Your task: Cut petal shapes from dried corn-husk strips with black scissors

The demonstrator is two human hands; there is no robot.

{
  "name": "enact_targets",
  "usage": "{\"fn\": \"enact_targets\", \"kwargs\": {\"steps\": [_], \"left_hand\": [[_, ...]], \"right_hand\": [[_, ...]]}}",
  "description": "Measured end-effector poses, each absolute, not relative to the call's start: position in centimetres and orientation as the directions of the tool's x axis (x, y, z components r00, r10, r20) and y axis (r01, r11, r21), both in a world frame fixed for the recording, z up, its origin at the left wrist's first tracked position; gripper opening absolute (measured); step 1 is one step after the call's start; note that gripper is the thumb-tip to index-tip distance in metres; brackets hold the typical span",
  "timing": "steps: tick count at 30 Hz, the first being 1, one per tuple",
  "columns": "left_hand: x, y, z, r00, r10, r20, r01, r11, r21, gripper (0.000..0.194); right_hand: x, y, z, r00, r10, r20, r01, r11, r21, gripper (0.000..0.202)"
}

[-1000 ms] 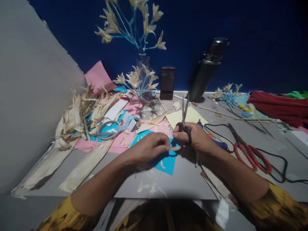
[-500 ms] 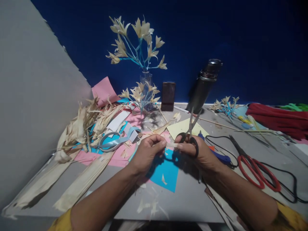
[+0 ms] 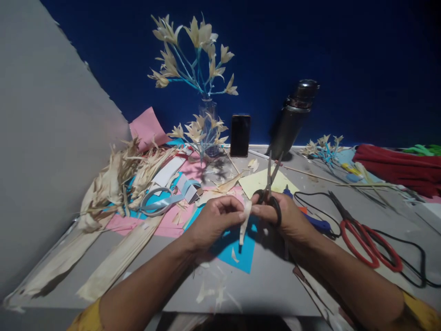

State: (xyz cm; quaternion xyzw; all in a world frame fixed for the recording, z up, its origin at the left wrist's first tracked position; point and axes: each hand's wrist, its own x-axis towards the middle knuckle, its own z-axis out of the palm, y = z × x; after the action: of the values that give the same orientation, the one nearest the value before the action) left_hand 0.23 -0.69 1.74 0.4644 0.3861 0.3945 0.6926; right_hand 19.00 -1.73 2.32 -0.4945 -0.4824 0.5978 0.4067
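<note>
Between my hands hangs a pale husk strip (image 3: 245,225), its lower end dangling over a blue sheet (image 3: 246,257). My left hand (image 3: 218,218) pinches it between thumb and fingers. My right hand (image 3: 280,214) has small black-handled scissors (image 3: 269,184) hooked on its fingers, blades pointing up and slightly parted, while its thumb and a fingertip meet the strip's other side. A yellow sheet (image 3: 250,181) lies just behind the scissors.
Husk pieces (image 3: 120,179), a tape roll (image 3: 156,201) and pink paper lie left. Behind are a flower vase (image 3: 207,115), a phone (image 3: 240,135) and a leaning flask (image 3: 292,119). Red-handled scissors (image 3: 368,243), a blue tool (image 3: 319,224) with a black cord and red cloth (image 3: 389,165) are right.
The strip has turned from lying level between my fingertips to hanging down. My left hand has shifted slightly right, and the scissors slightly left.
</note>
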Motion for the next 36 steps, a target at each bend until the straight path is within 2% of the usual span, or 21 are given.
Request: {"fn": "enact_targets", "kwargs": {"steps": [4, 10, 13, 16, 23, 36], "left_hand": [[0.2, -0.5, 1.6, 0.26, 0.958, -0.124, -0.318, 0.206, 0.925, 0.016], [0.0, -0.4, 1.9, 0.137, 0.982, -0.13, -0.422, 0.176, 0.889, 0.019], [0.0, -0.5, 1.9, 0.104, 0.987, -0.122, -0.455, 0.156, 0.876, 0.02], [0.0, -0.5, 1.8, 0.089, 0.99, -0.11, -0.452, 0.139, 0.881, 0.02], [0.2, -0.5, 1.5, 0.103, 0.989, -0.109, -0.43, 0.143, 0.891, 0.02], [0.0, -0.6, 1.9, 0.093, 0.992, -0.09, -0.376, 0.119, 0.919, 0.017]], "right_hand": [[18.6, -1.7, 1.6, -0.276, 0.948, -0.159, 0.121, -0.13, -0.984, 0.05], [17.3, -2.8, 1.4, -0.381, 0.863, -0.331, 0.114, -0.311, -0.944, 0.062], [16.9, -3.1, 1.2, -0.456, 0.823, -0.338, 0.078, -0.342, -0.936, 0.062], [16.8, -3.0, 1.0, -0.509, 0.815, -0.276, 0.058, -0.288, -0.956, 0.059], [17.1, -2.9, 0.5, -0.52, 0.82, -0.24, 0.11, -0.214, -0.97, 0.059], [16.8, -3.2, 1.0, -0.492, 0.817, -0.301, 0.156, -0.258, -0.954, 0.052]]}}
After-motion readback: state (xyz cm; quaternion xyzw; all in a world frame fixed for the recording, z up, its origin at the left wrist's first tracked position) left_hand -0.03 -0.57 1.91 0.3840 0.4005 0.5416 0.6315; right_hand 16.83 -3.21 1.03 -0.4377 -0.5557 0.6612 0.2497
